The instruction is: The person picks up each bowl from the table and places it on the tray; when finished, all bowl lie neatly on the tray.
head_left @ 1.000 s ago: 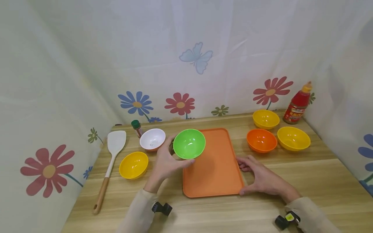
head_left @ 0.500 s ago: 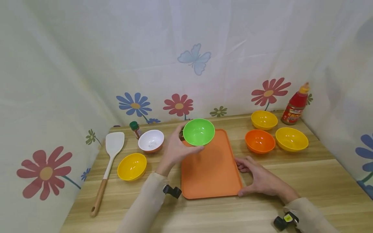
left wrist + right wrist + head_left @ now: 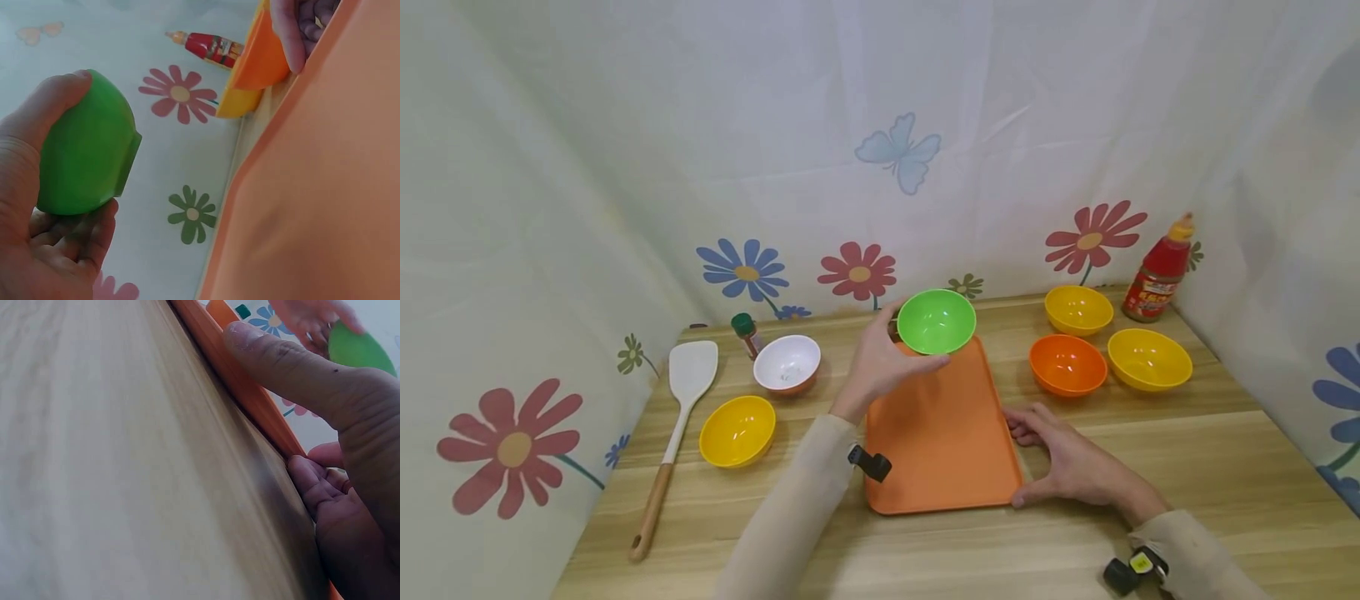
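My left hand holds a green bowl in the air, thumb on the near side and fingers on the far side. The bowl appears side-on in the left wrist view, its base facing right. In the head view it overlaps the far end of an orange rectangular tray that lies on the table. My right hand rests at the tray's right edge. Its thumb touches near the front corner, and the fingertips touch farther along the same edge, with the hand spread between them.
To the left are a white spatula with a wooden handle, a yellow bowl, a white-lined bowl and a green-capped bottle. An orange bowl, yellow bowls and a red sauce bottle stand right. A flowered curtain encloses the table.
The left hand has carried the green bowl rightward and toward the back, from the tray's left side to over its far end. My right hand has stayed at the tray's edge.
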The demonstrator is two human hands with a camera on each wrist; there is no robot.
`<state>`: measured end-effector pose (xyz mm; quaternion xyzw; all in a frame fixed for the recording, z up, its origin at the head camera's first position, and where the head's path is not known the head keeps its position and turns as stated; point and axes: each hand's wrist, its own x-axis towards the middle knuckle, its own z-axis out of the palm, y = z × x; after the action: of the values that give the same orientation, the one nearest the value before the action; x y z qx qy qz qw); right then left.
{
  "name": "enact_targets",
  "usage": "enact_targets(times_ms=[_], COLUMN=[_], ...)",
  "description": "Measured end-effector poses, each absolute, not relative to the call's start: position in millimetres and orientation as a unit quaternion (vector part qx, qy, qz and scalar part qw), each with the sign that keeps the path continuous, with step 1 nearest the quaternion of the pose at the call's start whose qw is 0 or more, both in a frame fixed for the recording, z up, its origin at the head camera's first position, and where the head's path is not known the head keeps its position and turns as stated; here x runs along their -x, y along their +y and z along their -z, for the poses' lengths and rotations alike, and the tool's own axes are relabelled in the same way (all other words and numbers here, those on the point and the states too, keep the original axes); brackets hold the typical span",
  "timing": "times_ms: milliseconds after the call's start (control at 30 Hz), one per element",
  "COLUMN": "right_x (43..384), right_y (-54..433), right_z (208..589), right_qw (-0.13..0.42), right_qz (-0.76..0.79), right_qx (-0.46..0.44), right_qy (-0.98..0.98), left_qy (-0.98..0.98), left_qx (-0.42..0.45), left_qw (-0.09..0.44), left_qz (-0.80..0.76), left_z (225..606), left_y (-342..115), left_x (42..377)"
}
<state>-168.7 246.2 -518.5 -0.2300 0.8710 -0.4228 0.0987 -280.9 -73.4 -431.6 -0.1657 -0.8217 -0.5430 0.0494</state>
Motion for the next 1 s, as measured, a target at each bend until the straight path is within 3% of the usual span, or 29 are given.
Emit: enact_targets(times_ms=[267,1000], right_x=[169,169], right_y=[247,248], right_z=[519,519], right_qw=[0.091,0.092], right_qz=[0.430,0.417], right_qx=[0.240,0.239], right_qy=[0.866,0.872], left_qy=[-0.811,-0.849], left_qx=[0.171,0.153], left_qw=[0.030,0.010], left_qz=[0.559,0.505], left_z=[447,478], left_y=[-60,-30], left_x=[306,333])
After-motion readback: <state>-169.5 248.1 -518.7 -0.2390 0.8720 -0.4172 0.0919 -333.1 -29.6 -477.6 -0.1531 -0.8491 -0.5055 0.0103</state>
